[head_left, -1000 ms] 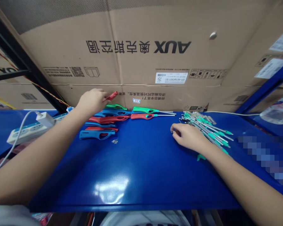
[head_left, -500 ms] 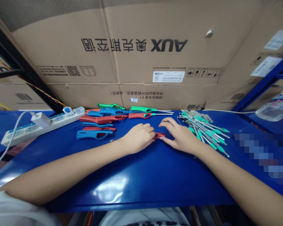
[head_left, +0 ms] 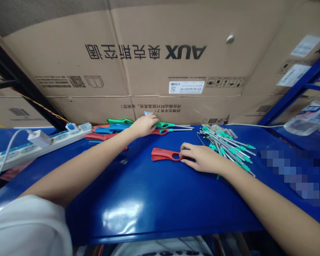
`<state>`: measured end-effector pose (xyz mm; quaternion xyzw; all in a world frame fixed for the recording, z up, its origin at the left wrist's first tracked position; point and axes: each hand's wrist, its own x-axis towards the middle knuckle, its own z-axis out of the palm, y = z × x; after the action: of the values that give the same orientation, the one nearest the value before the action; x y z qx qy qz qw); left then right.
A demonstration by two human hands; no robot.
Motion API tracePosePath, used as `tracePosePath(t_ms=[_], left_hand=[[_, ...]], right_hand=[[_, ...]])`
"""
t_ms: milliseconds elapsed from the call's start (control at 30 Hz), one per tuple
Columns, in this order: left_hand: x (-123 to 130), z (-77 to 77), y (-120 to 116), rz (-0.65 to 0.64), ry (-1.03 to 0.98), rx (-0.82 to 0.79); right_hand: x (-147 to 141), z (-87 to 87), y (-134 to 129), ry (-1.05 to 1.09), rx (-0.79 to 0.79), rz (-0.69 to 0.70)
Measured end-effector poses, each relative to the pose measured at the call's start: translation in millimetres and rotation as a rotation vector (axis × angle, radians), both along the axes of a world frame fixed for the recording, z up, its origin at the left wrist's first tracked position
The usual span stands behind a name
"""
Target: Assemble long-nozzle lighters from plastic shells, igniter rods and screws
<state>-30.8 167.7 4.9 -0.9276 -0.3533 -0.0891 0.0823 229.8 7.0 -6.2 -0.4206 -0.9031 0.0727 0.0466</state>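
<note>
My right hand pinches the front end of a red lighter casing, its thumb and fingers closed around the tip. The casing lies on or just above the blue tabletop, its finger loop facing my hand. Farther back, my left hand is over a row of lighters, fingers curled down at a green lighter. Whether those fingers grip anything is hidden. Below it, a red lighter with a metal tube is partly covered by the hand. Blue casings and a green casing lie left of it.
A pile of metal lighter tubes with green fittings lies right of my right hand. Small metal bits rest mid-table. At left is a white power strip; a cardboard sheet stands behind. A plastic bottle is at right.
My left hand has left the red casing and reached back to the row of lighters. The casing's body is now uncovered. My right hand's fingers have closed around its front end.
</note>
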Motion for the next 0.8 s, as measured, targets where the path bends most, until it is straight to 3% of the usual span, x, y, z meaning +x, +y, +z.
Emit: tracePosePath(t_ms=[167, 800], left_hand=[[-4.9, -7.3, 11.0, 0.063, 0.083, -0.003], [-13.8, -6.0, -6.0, 0.304, 0.14, 0.061]], right_hand=[[2.4, -2.2, 2.5, -0.004, -0.016, 0.002], [2.2, -3.2, 2.5, 0.002, -0.029, -0.003]])
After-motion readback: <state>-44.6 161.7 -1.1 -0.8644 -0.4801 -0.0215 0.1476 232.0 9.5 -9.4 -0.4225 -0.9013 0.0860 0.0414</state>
